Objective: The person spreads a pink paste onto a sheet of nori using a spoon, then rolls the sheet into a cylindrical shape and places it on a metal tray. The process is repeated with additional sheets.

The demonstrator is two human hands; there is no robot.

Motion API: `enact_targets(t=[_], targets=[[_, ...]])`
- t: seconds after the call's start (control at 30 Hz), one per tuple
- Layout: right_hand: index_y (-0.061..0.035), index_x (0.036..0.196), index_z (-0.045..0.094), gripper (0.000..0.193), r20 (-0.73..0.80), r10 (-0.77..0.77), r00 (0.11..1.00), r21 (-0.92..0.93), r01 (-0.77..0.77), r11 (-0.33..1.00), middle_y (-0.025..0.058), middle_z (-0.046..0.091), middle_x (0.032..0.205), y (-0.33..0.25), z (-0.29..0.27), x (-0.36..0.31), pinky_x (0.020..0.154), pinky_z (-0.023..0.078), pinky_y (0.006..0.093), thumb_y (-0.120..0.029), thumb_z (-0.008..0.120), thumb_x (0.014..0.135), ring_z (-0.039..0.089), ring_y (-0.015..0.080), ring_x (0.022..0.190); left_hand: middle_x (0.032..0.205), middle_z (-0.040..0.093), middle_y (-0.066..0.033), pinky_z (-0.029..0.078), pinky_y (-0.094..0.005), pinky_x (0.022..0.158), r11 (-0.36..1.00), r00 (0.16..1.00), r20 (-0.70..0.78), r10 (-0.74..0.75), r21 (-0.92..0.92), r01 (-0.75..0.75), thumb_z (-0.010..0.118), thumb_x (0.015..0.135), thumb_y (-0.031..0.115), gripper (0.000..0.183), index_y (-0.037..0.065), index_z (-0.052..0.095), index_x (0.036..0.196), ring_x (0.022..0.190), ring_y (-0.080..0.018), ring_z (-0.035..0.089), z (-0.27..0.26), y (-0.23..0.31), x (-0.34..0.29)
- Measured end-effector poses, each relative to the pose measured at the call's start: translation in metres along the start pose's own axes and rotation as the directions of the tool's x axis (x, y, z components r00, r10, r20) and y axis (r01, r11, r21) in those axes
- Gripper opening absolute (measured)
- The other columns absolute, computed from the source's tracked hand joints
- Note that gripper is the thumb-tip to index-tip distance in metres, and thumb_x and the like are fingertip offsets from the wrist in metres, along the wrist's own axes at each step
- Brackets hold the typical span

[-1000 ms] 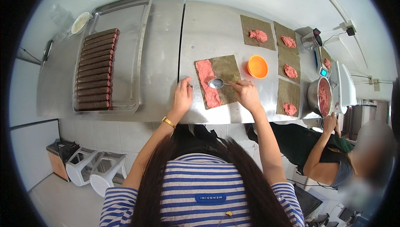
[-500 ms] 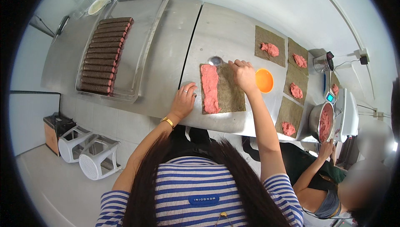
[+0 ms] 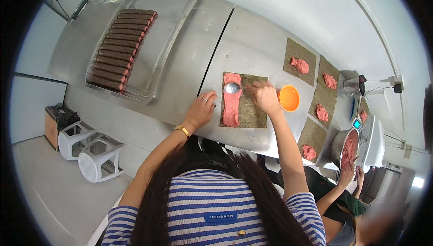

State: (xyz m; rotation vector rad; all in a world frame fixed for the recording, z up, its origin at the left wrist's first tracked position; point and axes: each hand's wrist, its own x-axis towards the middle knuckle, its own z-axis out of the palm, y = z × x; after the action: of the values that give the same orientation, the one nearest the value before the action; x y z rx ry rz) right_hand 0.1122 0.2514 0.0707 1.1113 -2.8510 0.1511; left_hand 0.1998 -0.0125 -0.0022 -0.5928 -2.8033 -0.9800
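Observation:
A dark green seaweed sheet [image 3: 251, 106] lies on the steel table [image 3: 252, 43] in front of me, with a strip of pink meat paste [image 3: 231, 106] spread along its left side. My right hand [image 3: 264, 96] holds a metal spoon [image 3: 233, 87] whose bowl rests on the top end of the paste. My left hand [image 3: 202, 109] lies flat on the table just left of the sheet, fingers spread, touching its edge. A gold bracelet sits on that wrist.
An orange bowl [image 3: 289, 98] stands right of the sheet. Several more sheets with paste lumps [image 3: 300, 64] lie to the right. A steel tray [image 3: 153, 34] at the left holds a row of dark rolls [image 3: 118, 49]. Another person's hands reach into a metal bowl of paste [image 3: 346, 146] beside a scale [image 3: 358, 123].
My right hand has brought the spoon from the sheet's upper edge onto the top of the paste strip. My left hand moved closer to the sheet's left edge.

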Motion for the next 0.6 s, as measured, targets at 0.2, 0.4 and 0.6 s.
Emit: enact_targets(t=[0.2, 0.4, 0.6], targets=[[-0.0111, 0.105, 0.070, 0.032, -0.037, 0.135, 0.990, -0.101, -0.139, 0.985, 0.0073, 0.064, 0.089, 0.015, -0.009, 0.030, 0.075, 0.050, 0.0392, -0.007, 0.058, 0.076, 0.065, 0.0260, 0.083, 0.129, 0.051, -0.0115, 0.042, -0.0425, 0.098, 1.000, 0.999, -0.029, 0.020, -0.008, -0.021, 0.055, 0.089, 0.010, 0.032, 0.004, 0.051, 0.119, 0.117, -0.0312, 0.050, -0.001, 0.003, -0.002], [-0.0118, 0.109, 0.069, 0.032, 0.151, 0.248, 0.957, 0.009, -0.253, 0.968, 0.0103, 0.064, 0.091, -0.017, -0.030, -0.004, 0.066, 0.054, 0.0463, -0.007, 0.056, 0.080, 0.067, 0.0322, 0.077, 0.128, 0.051, -0.0128, 0.041, -0.0433, 0.097, 0.999, 0.999, -0.037, 0.018, -0.029, -0.019, 0.056, 0.088, 0.010, 0.031, 0.003, 0.052, 0.119, 0.116, -0.0322, 0.050, 0.001, 0.002, -0.001], [-0.0132, 0.112, 0.067, 0.036, 0.296, 0.275, 0.915, -0.028, -0.279, 0.960, 0.0098, 0.063, 0.090, -0.060, -0.032, -0.048, 0.062, 0.055, 0.0433, -0.007, 0.056, 0.078, 0.068, 0.0304, 0.071, 0.126, 0.053, -0.0117, 0.042, -0.0423, 0.096, 0.998, 0.996, -0.066, 0.056, -0.012, -0.057, 0.057, 0.088, 0.011, 0.030, 0.003, 0.053, 0.116, 0.113, -0.0306, 0.052, 0.006, -0.002, 0.000]])
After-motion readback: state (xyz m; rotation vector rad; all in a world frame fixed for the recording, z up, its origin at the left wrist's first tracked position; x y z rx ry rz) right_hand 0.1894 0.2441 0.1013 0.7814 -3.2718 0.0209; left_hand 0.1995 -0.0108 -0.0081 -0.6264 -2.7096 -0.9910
